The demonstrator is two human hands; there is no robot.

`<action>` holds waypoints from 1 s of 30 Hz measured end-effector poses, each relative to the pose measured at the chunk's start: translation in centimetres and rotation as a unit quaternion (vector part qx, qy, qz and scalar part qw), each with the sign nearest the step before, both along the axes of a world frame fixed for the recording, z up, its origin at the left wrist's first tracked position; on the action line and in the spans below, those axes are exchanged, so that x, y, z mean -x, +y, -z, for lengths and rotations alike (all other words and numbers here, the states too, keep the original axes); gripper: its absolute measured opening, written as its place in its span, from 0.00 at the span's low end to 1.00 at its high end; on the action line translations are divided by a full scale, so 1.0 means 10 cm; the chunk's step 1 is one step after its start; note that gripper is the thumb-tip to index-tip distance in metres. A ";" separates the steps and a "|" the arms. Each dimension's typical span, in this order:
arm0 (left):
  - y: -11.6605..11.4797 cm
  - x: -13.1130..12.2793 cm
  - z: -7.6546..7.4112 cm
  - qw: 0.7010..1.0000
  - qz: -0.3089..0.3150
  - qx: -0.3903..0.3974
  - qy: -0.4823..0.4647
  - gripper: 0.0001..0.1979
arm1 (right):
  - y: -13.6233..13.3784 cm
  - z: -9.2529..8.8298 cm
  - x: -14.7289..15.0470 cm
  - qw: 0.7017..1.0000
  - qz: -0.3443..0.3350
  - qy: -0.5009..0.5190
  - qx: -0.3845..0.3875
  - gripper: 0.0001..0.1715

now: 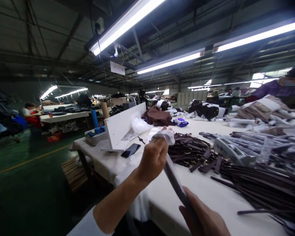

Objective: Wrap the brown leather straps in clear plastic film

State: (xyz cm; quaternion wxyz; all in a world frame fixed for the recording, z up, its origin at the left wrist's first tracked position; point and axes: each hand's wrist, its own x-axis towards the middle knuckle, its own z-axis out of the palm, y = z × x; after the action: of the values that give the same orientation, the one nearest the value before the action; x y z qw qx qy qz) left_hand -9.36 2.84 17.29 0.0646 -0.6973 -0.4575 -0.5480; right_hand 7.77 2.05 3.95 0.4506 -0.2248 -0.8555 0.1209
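Observation:
My left hand (155, 156) is closed in a fist around one end of a dark strap wrapped in thin white tissue paper (174, 179). A crumpled bit of the white wrapping sticks out above the fingers. Lower down, my right hand (203, 214) grips the same strap, with the thumb on one side and fingers on the other. The strap slants between both hands above the table's front edge. Beyond it lies a heap of dark brown short straps with metal fittings (186, 149). More white tissue (135, 173) hangs over the edge on the left.
On the white table (167, 200) are a phone (131, 150), a white board stand (120, 127), a grey device (232, 152), long brown straps (267, 183) and wrapped straps (248, 141). A co-worker (272, 88) stands at the far right. A wooden pallet (75, 173) lies on the floor.

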 end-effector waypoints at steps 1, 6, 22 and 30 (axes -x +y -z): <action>0.00 0.00 0.00 0.997 0.013 -0.006 0.070 0.16 | 0.01 -0.01 -0.01 1.000 -0.008 -0.020 -0.016 0.27; -0.01 0.11 0.27 0.951 0.005 0.022 0.308 0.18 | 0.01 -0.20 -0.17 0.991 -0.014 -0.105 -0.077 0.24; -0.84 0.05 -0.17 0.792 0.208 0.372 -0.438 0.19 | 0.41 -0.78 0.74 0.819 -0.420 -0.057 0.386 0.31; -0.42 0.30 -0.40 0.866 0.204 0.122 -0.441 0.11 | -0.19 -0.02 0.91 0.927 -0.116 0.180 0.309 0.21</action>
State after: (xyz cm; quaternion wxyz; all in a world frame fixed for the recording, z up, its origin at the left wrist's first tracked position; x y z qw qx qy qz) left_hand -12.38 -1.38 21.32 -0.3426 -0.4631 -0.3492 -0.7391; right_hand -1.36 0.20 4.16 0.4879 -0.2268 -0.7007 0.4685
